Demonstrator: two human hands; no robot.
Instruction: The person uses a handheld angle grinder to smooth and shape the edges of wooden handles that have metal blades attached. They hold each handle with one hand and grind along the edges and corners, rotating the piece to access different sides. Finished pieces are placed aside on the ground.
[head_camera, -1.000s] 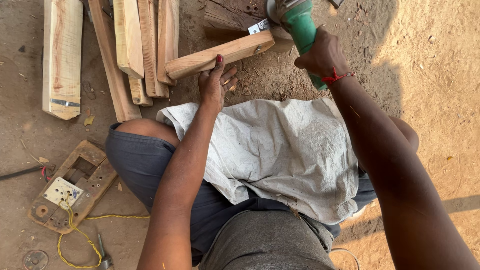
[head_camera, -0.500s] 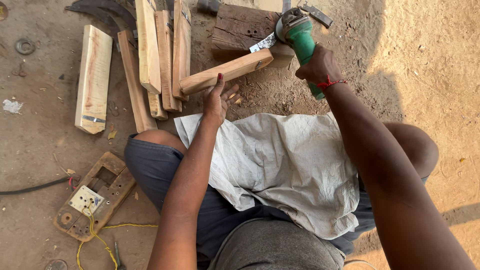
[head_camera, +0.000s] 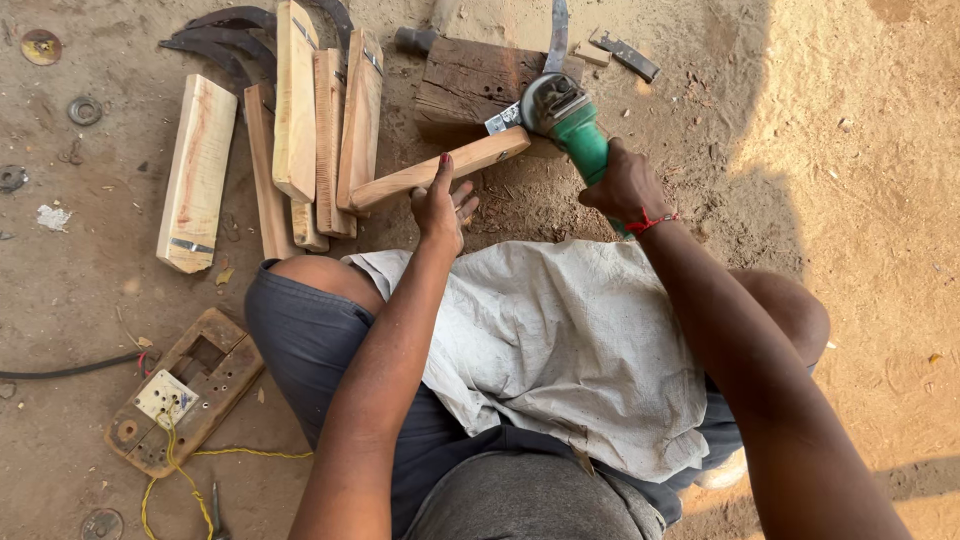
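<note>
Left hand (head_camera: 443, 205) grips the near end of a long pale wooden stick (head_camera: 440, 170), thumb on top, fingers curled under. Stick runs toward 2 o'clock, far end resting on a dark weathered wooden block (head_camera: 470, 85) at 12. Right hand (head_camera: 625, 188) closed around the green-handled angle grinder (head_camera: 568, 125), disc guard touching the stick's far end. Pile of cut pale wood planks (head_camera: 300, 120) at 10, grey cloth (head_camera: 560, 340) over lap, wooden socket board with yellow wire (head_camera: 185, 390) on dirt floor at 8
</note>
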